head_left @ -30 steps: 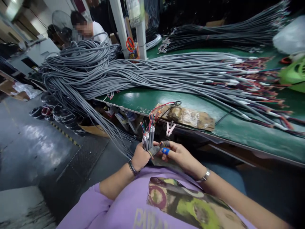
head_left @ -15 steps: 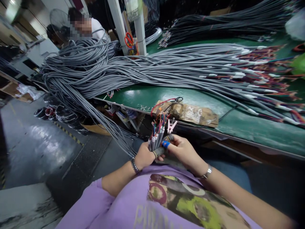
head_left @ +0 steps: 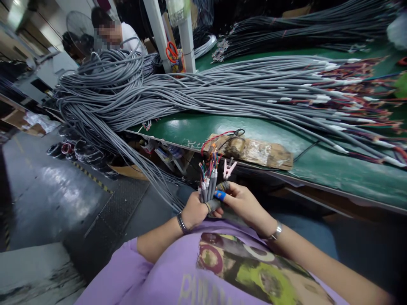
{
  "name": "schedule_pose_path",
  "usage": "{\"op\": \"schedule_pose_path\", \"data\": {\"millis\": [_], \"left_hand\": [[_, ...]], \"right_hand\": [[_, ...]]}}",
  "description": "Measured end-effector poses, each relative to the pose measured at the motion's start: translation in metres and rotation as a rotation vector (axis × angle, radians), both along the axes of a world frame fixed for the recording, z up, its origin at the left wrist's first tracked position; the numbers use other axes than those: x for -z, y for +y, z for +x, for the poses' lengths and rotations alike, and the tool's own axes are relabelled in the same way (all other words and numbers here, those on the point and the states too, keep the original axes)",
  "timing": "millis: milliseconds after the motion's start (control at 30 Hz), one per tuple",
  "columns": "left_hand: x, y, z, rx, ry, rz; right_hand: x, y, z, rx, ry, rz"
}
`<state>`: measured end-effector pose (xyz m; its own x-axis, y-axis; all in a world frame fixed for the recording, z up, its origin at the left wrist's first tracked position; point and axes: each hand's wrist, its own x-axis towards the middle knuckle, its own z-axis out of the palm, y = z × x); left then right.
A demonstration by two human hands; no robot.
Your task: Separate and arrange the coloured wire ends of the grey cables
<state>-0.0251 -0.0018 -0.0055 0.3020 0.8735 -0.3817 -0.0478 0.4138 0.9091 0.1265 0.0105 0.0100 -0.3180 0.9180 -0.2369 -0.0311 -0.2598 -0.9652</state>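
My left hand (head_left: 194,210) is closed around a bundle of grey cables (head_left: 208,189), held upright in front of my lap. Their ends have white sleeves and fan out into thin coloured wires (head_left: 208,167). A grey wrap covers the left thumb. At the bundle's right side, my right hand (head_left: 243,201) has its thumb and index finger bent together against the cables; what lies between the fingertips is hidden. Blue tape is on that thumb and a grey wrap on the index finger. Just above stands a pink clip (head_left: 228,169) at the table edge.
A taped wooden block (head_left: 257,153) with a red and a black wire lies at the edge of the green table (head_left: 178,127). Long grey cables (head_left: 190,91) cover the table behind it. Orange-handled scissors (head_left: 171,51) hang by a post. Another person (head_left: 129,38) is at the back left.
The bundle's wire ends have tilted slightly left, and both hands have shifted a little. My left hand keeps its grip. The other person's head has lifted slightly.
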Motion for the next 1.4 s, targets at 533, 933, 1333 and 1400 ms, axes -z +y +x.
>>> {"op": "schedule_pose_path", "data": {"millis": [533, 933, 1333, 1400], "left_hand": [[-0.003, 0.0, 0.001, -0.249, -0.045, -0.012], [0.001, 0.0, -0.002, -0.051, -0.036, 0.018], [0.002, -0.003, 0.002, 0.056, -0.041, -0.014], [0.002, -0.005, 0.001, 0.054, -0.035, 0.014]], "right_hand": [[0.01, 0.005, 0.007, 0.322, 0.376, -0.351], [-0.002, 0.003, -0.001, 0.05, -0.035, 0.018], [0.003, 0.001, -0.01, 0.099, 0.117, -0.105], [0.009, 0.007, -0.005, 0.282, 0.102, -0.111]]}}
